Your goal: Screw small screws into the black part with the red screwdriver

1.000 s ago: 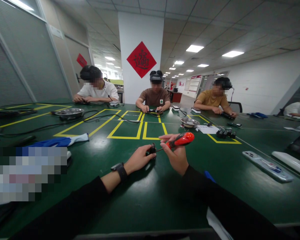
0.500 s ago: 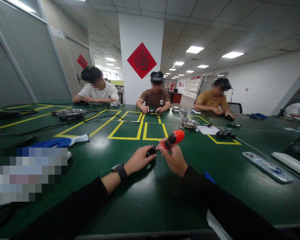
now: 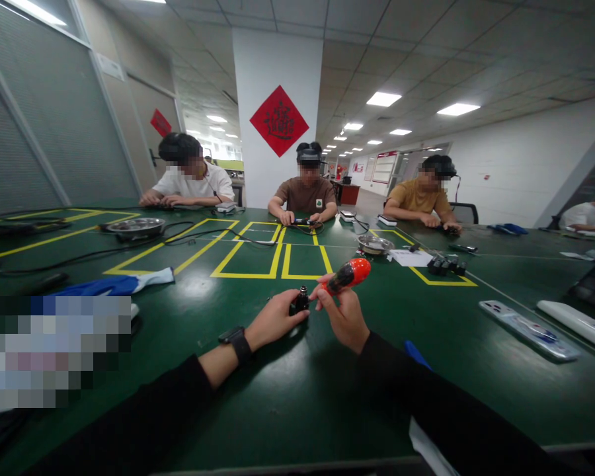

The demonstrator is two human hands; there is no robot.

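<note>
My left hand (image 3: pixel 276 319) is closed round a small black part (image 3: pixel 302 301) with a shiny metal top, held just above the green table (image 3: pixel 277 410). In my right hand (image 3: pixel 346 317) is a screwdriver (image 3: pixel 348 276) with a red and black handle. The handle points up and to the right, and its tip end is toward the black part. My fingers hide most of the shaft, so I cannot tell whether the tip touches the part.
A blue and white glove (image 3: pixel 114 284) lies at the left. Metal bowls (image 3: pixel 135 228) and black cables are farther back. Several black parts (image 3: pixel 446 266) sit by a white paper (image 3: pixel 410 257). At the right lies a phone (image 3: pixel 528 330). Co-workers (image 3: pixel 305 198) sit across the table.
The screwdriver handle has tilted slightly lower and to the right. Both hands stay almost in place, and the view has shifted a little.
</note>
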